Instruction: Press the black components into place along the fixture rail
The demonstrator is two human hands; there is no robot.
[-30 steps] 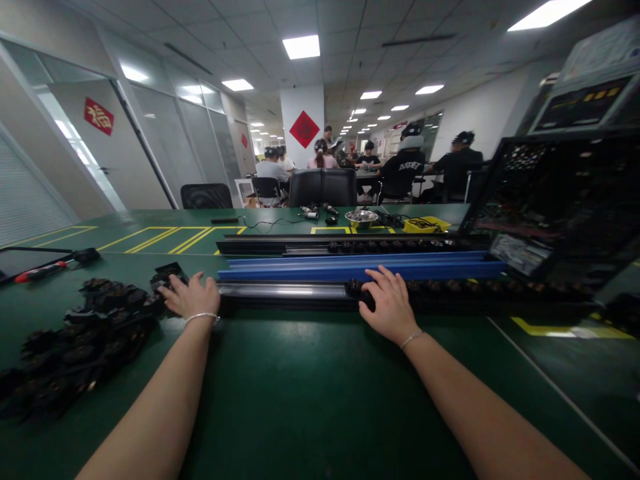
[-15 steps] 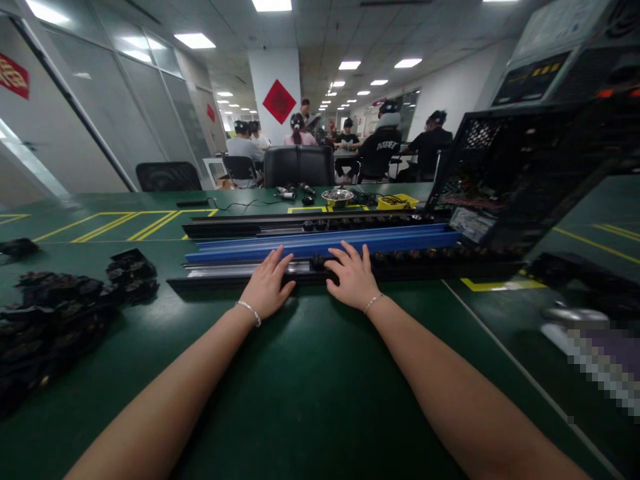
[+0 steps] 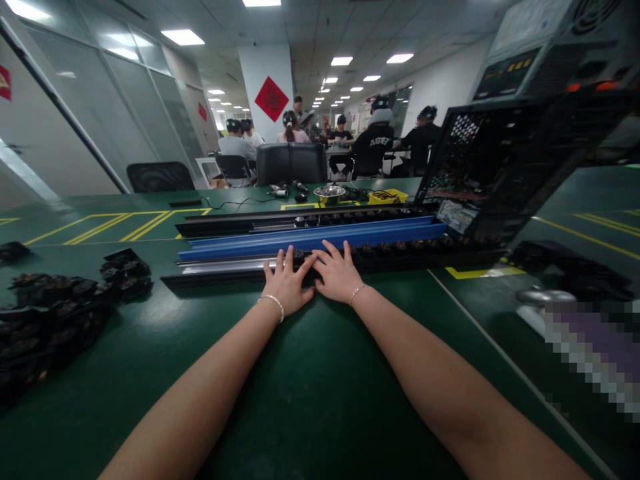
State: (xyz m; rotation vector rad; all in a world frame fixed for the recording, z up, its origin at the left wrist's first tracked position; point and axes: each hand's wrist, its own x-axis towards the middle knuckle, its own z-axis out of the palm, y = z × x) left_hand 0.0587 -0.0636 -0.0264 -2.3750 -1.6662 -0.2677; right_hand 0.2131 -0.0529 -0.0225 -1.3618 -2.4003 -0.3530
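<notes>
My left hand (image 3: 286, 283) lies over the near black rail (image 3: 200, 285), fingers spread, a bracelet at its wrist. Beside it, my right hand (image 3: 338, 277) rests on the same rail, its fingers apart too; the two hands touch at the fingers. A small black part (image 3: 299, 254) shows just beyond my left fingers, partly hidden, and I cannot tell whether either hand presses it. A silvery channel runs along this rail, with several dark parts (image 3: 400, 247) seated in its right half. Behind it lies a long blue rail (image 3: 320, 235), and farther back a second black rail (image 3: 210, 227).
Heaped dark parts (image 3: 55, 313) lie on the left of the green table (image 3: 310, 387). At the right stands an open computer case (image 3: 510, 160). A metal bowl (image 3: 329, 193) and a yellow tray (image 3: 400, 195) sit at the back. Several people are seated beyond.
My left hand has moved right along the near rail, up to my right hand. The small black part now sits partly behind the left fingers. The view has shifted slightly.
</notes>
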